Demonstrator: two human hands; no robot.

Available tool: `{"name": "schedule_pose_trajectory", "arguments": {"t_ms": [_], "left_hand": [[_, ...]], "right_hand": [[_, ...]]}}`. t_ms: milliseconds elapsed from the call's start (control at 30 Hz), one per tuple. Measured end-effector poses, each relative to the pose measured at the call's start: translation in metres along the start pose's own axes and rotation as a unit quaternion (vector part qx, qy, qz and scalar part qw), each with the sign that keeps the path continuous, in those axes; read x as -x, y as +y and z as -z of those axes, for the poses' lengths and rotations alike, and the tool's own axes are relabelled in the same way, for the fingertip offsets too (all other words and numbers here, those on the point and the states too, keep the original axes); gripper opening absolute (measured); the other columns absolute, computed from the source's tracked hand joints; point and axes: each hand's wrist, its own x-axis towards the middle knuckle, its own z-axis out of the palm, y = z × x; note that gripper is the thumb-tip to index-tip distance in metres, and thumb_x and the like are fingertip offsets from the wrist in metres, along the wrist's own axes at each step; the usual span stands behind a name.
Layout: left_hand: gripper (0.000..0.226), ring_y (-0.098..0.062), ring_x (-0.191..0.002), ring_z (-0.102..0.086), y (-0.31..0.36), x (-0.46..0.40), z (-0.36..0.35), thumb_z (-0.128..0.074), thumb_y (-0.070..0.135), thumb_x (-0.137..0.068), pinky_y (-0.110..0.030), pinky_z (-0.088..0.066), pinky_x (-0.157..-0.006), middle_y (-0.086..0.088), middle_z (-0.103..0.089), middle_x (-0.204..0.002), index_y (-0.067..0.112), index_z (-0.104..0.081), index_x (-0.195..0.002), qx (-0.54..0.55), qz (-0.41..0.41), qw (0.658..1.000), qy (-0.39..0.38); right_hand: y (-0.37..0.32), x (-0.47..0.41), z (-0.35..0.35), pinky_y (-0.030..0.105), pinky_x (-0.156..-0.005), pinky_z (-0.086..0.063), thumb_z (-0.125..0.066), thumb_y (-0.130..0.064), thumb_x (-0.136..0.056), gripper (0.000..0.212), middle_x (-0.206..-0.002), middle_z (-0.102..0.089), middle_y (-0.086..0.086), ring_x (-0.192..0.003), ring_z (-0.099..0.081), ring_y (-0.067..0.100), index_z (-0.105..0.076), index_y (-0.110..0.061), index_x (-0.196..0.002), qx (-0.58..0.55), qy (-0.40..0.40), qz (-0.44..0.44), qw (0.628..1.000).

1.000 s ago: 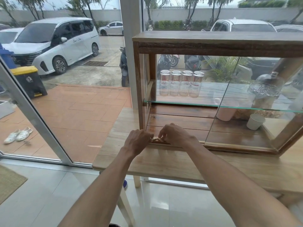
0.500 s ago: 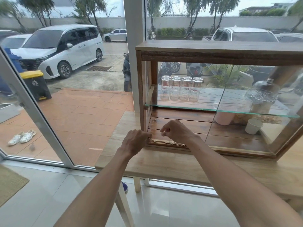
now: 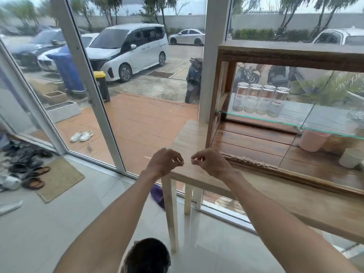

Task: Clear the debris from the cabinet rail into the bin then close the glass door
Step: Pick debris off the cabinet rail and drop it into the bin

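Debris [image 3: 246, 160] sits in a pale crumbly line along the cabinet rail [image 3: 275, 170], at the left end of the front bottom edge of the cabinet [image 3: 295, 56], just right of my right hand [image 3: 210, 164]. My left hand [image 3: 165, 162] hangs beside it over the corner of the wooden table [image 3: 295, 198], the two nearly touching at the tips. Both hands are curled in a narrow pinch, thumb against fingertips; I judge each carries a few crumbs, but the bits are too small to make out, so I cannot tell for sure. Down below me, near the table leg, a dark round opening [image 3: 147, 257] shows at the bottom edge of my view; I take that for the bin, though only its top is visible. Now the stuff itself: it looks light, dry and loose, like sawdust or crumbs, so it should scatter if I swipe at it. Best taken in small pinches from the groove, or swept along the rail toward the open left end and into a cupped palm. The glass door [image 3: 315, 134] stands slid to the right, its left edge rising from the rail partway along; it looks thin and fragile, so I plan to push it flat-handed near the edge, gently, once the groove is clean. Plenty of debris remains there, so the clearing is nowhere near done
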Motion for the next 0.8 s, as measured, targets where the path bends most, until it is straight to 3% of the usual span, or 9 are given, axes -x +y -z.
{"name": "schedule_pose_trajectory", "arguments": {"t_ms": [100, 233, 333, 467, 633, 700, 800], "left_hand": [[0.008, -0.007, -0.072, -0.07, -0.035, 0.037, 0.007, -0.083, 0.028, -0.08, -0.023, -0.052, -0.062, 0.008, -0.078, -0.083, 0.026, -0.08, -0.086, 0.072, 0.076, 0.994, 0.026], [0.002, -0.018, -0.07, -0.071, -0.078, 0.1, -0.006, -0.081, 0.017, -0.079, -0.021, -0.042, -0.032, 0.002, -0.077, -0.074, 0.018, -0.079, -0.08, 0.215, 0.189, 0.956, 0.07], [0.003, -0.029, -0.073, -0.072, -0.112, 0.143, -0.023, -0.082, 0.018, -0.079, -0.021, -0.039, -0.033, -0.002, -0.077, -0.071, 0.016, -0.079, -0.079, 0.271, 0.258, 0.923, 0.092], [0.006, -0.016, -0.064, -0.068, -0.152, 0.189, -0.05, -0.082, 0.016, -0.08, -0.023, -0.04, -0.036, -0.005, -0.078, -0.072, 0.012, -0.078, -0.082, 0.311, 0.332, 0.887, 0.082], [0.009, -0.011, -0.059, -0.066, -0.19, 0.22, -0.087, -0.082, 0.017, -0.08, -0.022, -0.042, -0.037, -0.008, -0.078, -0.074, 0.01, -0.077, -0.084, 0.33, 0.393, 0.856, 0.059], [0.009, -0.014, -0.058, -0.065, -0.201, 0.226, -0.101, -0.083, 0.018, -0.079, -0.022, -0.043, -0.037, -0.01, -0.078, -0.076, 0.012, -0.077, -0.082, 0.335, 0.413, 0.846, 0.049], [0.008, -0.02, -0.06, -0.065, -0.217, 0.231, -0.121, -0.084, 0.019, -0.078, -0.023, -0.044, -0.038, -0.007, -0.078, -0.073, 0.017, -0.076, -0.076, 0.336, 0.433, 0.836, 0.036]], "right_hand": [[-0.028, 0.007, -0.04, 0.03, -0.08, -0.057, -0.073, -0.023, -0.091, 0.021, -0.103, -0.077, 0.0, -0.082, -0.068, 0.011, -0.077, -0.02, -0.111, 0.002, -0.002, 0.056, 0.998], [-0.054, 0.02, -0.106, 0.032, -0.076, -0.055, -0.069, -0.027, -0.092, 0.018, -0.1, -0.075, -0.006, -0.082, -0.068, 0.013, -0.078, -0.029, -0.107, -0.007, -0.037, 0.083, 0.996], [-0.063, 0.03, -0.15, 0.028, -0.071, -0.052, -0.072, -0.023, -0.09, 0.013, -0.094, -0.076, -0.002, -0.078, -0.066, 0.011, -0.081, -0.022, -0.099, -0.049, -0.084, 0.057, 0.994], [-0.059, 0.034, -0.205, 0.015, -0.062, -0.048, -0.075, -0.029, -0.089, 0.013, -0.089, -0.075, -0.009, -0.077, -0.067, 0.006, -0.081, -0.026, -0.1, -0.112, -0.144, -0.032, 0.983], [-0.051, 0.039, -0.267, 0.011, -0.059, -0.048, -0.075, -0.023, -0.088, 0.014, -0.093, -0.078, 0.001, -0.084, -0.072, 0.016, -0.08, -0.019, -0.101, -0.144, -0.206, -0.086, 0.964], [-0.049, 0.041, -0.288, 0.01, -0.066, -0.048, -0.075, -0.025, -0.088, 0.015, -0.093, -0.079, 0.001, -0.085, -0.072, 0.014, -0.08, -0.019, -0.101, -0.153, -0.226, -0.105, 0.956], [-0.043, 0.041, -0.314, 0.028, -0.084, -0.057, -0.074, -0.028, -0.087, 0.015, -0.087, -0.079, 0.0, -0.085, -0.074, 0.013, -0.08, -0.021, -0.098, -0.171, -0.238, -0.137, 0.946]]}}
